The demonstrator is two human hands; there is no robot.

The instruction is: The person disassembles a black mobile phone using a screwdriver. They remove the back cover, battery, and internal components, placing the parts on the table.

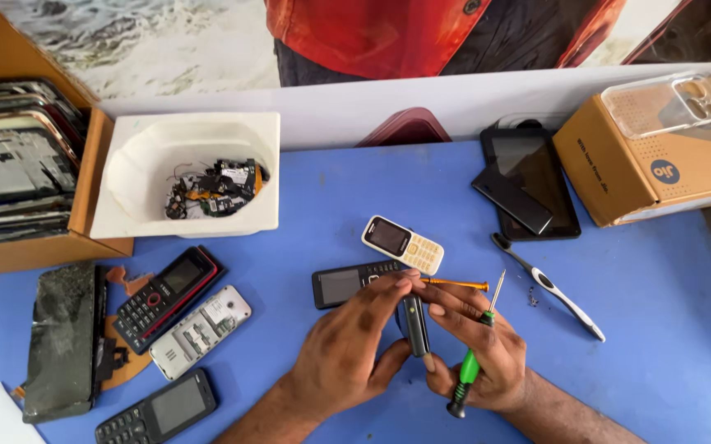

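Note:
My left hand (347, 349) and my right hand (479, 345) grip one small dark keypad phone (414, 325), held on edge between the fingertips of both. A green-handled screwdriver (472, 362) is tucked in my right hand, its tip pointing up. Under my hands lie a black keypad phone (343, 284) and an orange-handled screwdriver (458, 284). A white keypad phone (402, 244) rests just beyond them.
On the blue table (660, 329) lie a toothbrush (548, 285), a tablet (536, 177) with a black phone on it, a cardboard box (660, 160), a white tub of parts (187, 177), several phones (166, 296) at left and a wooden tray (18, 164) of screens. A person stands behind the table.

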